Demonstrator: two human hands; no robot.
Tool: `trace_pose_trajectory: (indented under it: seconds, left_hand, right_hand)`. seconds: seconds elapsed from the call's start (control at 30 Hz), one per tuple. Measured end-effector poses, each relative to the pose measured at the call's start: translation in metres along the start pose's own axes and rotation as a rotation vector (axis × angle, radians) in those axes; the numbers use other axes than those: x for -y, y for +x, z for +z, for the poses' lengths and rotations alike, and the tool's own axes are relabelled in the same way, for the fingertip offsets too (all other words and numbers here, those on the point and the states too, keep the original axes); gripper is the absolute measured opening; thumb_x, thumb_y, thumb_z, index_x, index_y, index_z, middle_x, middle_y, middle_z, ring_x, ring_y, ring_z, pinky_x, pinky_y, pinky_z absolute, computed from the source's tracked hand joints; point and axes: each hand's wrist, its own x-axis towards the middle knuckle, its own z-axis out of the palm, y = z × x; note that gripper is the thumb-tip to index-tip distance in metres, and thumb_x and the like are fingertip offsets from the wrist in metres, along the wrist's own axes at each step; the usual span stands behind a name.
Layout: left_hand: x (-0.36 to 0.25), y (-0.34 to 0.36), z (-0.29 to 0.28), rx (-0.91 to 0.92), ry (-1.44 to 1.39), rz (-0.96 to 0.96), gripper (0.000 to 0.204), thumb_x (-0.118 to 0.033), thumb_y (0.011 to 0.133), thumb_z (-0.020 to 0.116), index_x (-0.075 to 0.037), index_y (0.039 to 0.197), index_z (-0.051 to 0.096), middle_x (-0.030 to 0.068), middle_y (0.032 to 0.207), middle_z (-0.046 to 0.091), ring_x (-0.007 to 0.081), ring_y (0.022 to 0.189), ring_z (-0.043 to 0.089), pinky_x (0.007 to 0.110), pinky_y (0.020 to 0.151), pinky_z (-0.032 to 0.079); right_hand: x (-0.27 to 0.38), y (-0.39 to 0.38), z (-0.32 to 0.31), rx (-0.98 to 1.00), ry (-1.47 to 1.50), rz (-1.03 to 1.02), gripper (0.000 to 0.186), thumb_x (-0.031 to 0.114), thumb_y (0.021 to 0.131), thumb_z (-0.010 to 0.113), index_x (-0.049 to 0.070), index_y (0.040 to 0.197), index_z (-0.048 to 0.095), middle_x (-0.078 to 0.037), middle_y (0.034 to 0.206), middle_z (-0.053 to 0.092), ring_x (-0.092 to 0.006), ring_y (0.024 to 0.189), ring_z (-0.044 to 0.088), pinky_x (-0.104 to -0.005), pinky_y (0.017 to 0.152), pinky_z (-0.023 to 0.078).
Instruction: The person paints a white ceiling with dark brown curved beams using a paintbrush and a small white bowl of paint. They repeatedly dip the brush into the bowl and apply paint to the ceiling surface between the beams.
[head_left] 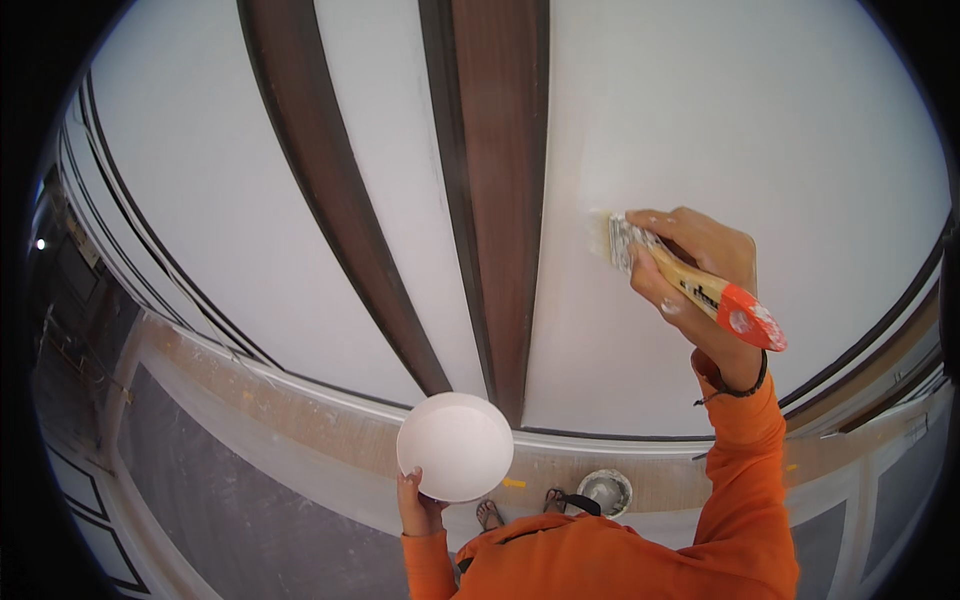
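In the head view, we look down along a white wall (780,130) with two dark brown strips (497,180) running up it. We see the right hand (690,260) on the wider white part, to the right of these strips. Its fingers are closed around a paint brush (700,287), near the metal band, and the wooden handle with its red end points down and to the right. The bristles are turned to the left and they meet the wall; white paint is on the metal band, on the handle's end and on the fingers. Around the right wrist we notice a dark bracelet (750,385), just above the orange sleeve (745,455).

The left hand (420,505) is lower, and it holds a round white bowl (455,447) by its near left edge. The thumb lies over the rim; the other fingers are mostly hidden under the bowl, so we cannot tell how far they are bent. The bowl is in front of the lower ends of the strips, well apart from the brush. We cannot tell how much paint is inside it.

Below, a bucket (606,492) stands on the floor (270,480), near the feet in sandals (488,515).
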Motion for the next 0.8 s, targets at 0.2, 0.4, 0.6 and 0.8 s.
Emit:
trace_pose_trajectory:
  seconds: [0.2,0.4,0.6,0.8]
  left_hand:
    - [-0.008,-0.001,0.057,0.006,-0.216,0.102,0.062,-0.029,0.091,0.064,-0.001,0.143,0.043,0.0138,0.130,0.059,0.0232,0.112,0.064,0.036,0.088,0.058]
    - [-0.018,-0.005,0.075,0.025,-0.138,0.129,0.063,-0.021,0.089,0.066,0.000,0.143,0.042,0.0128,0.132,0.057,0.0194,0.120,0.057,0.035,0.104,0.046]
    - [-0.027,-0.009,0.067,0.043,-0.090,0.090,0.063,-0.020,0.089,0.067,-0.001,0.143,0.041,0.0128,0.133,0.056,0.0182,0.122,0.055,0.034,0.105,0.044]
    - [-0.026,-0.004,0.061,0.040,-0.151,0.029,0.064,-0.022,0.089,0.068,-0.001,0.143,0.041,0.0125,0.134,0.056,0.0178,0.122,0.055,0.034,0.104,0.045]
  right_hand:
    - [0.025,-0.096,0.051,0.442,0.693,0.551,0.027,0.015,0.082,0.077,0.000,0.105,0.073,-0.009,0.086,0.074,-0.0128,0.068,0.068,-0.0249,0.065,0.054]
    - [0.036,-0.137,0.113,0.705,0.666,0.641,0.023,0.020,0.081,0.078,0.006,0.099,0.073,-0.008,0.069,0.065,-0.0158,0.058,0.060,-0.0290,0.059,0.047]
    - [0.048,-0.148,0.142,0.717,0.705,0.690,0.020,0.017,0.082,0.076,0.004,0.097,0.072,-0.008,0.066,0.063,-0.0153,0.055,0.056,-0.0292,0.055,0.043]
    - [0.043,-0.152,0.138,0.615,0.856,0.900,0.028,0.013,0.084,0.081,0.001,0.109,0.075,-0.005,0.078,0.070,-0.0113,0.064,0.062,-0.0245,0.059,0.049]
